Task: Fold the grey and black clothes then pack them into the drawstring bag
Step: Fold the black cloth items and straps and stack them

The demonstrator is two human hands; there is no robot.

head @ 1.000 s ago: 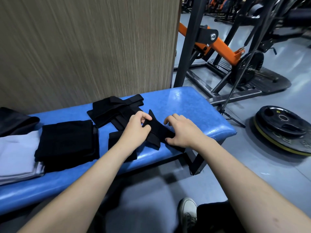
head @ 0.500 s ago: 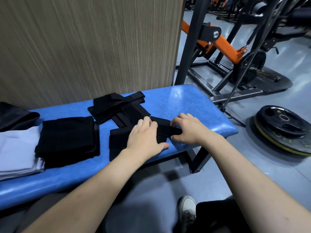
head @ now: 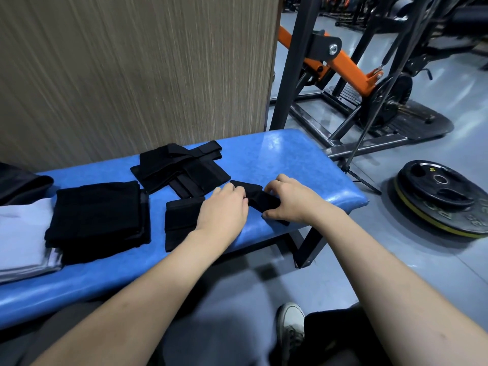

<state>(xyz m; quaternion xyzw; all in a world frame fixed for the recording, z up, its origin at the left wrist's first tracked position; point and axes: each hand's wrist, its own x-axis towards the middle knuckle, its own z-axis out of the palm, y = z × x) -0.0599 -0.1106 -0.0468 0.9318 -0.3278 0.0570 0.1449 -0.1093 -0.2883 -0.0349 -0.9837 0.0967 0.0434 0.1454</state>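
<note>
I see both hands on a small black cloth [head: 257,200] near the front edge of the blue bench [head: 290,154], toward its right end. My left hand [head: 221,210] lies on it with fingers loosely curled, pressing down; my right hand [head: 289,202] pinches the cloth's right part between thumb and curled fingers. Just left of the left hand, partly under it, lies a folded black piece [head: 179,223]. Behind it, near the back edge, sits a heap of black straps [head: 179,167]. Further left is a folded black stack [head: 97,217] resting partly on a folded grey garment [head: 23,239], with a dark bag-like thing [head: 21,183] at the far left. A wood-grain panel [head: 132,70] stands behind the bench. On the floor right lies a weight plate [head: 443,202]; its raised lettering is too blurred to read. An orange and black machine [head: 343,67] stands beyond.
</note>
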